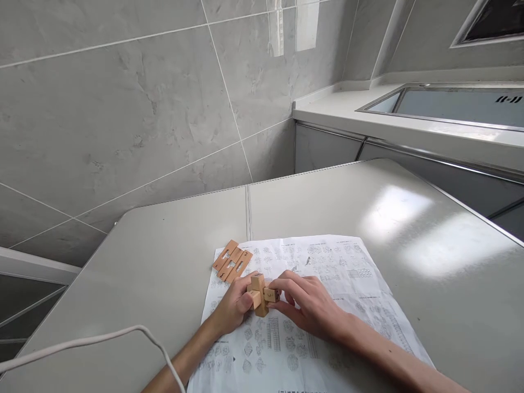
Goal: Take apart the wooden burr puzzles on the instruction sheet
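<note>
While both hands pinch the wooden puzzle [260, 295] over the paper sheet [327, 284] on the table [164, 262], I'd keep the left hand [233, 307] steady and let the right hand [305, 305] nudge its side block straight, not twisted. Spare notched pieces [232, 261] lie just beside.
</note>
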A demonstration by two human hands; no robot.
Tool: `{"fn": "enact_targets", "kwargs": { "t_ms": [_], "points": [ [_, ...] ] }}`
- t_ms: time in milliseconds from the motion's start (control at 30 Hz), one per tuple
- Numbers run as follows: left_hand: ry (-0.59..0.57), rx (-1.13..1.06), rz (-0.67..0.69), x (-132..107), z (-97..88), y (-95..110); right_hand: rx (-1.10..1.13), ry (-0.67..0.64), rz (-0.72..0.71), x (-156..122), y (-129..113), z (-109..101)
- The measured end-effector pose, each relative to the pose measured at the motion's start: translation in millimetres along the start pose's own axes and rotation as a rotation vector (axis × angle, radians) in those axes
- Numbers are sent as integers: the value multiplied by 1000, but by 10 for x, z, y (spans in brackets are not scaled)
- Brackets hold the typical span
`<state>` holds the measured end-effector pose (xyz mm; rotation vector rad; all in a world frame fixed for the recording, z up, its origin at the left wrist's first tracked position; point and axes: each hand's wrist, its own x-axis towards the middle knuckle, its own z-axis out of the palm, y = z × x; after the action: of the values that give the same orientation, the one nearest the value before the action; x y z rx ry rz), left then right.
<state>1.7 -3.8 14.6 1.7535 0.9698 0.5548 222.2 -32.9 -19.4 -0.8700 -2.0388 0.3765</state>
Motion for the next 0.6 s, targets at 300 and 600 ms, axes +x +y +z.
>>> {"fn": "enact_targets", "kwargs": {
  "t_ms": [300, 600],
  "points": [
    [15, -121, -25, -2, 7, 1, -31, 61, -47, 6, 9, 19],
    [-16, -67, -11, -13, 28, -48, 59, 4, -4, 33, -41, -48]
  ]
}}
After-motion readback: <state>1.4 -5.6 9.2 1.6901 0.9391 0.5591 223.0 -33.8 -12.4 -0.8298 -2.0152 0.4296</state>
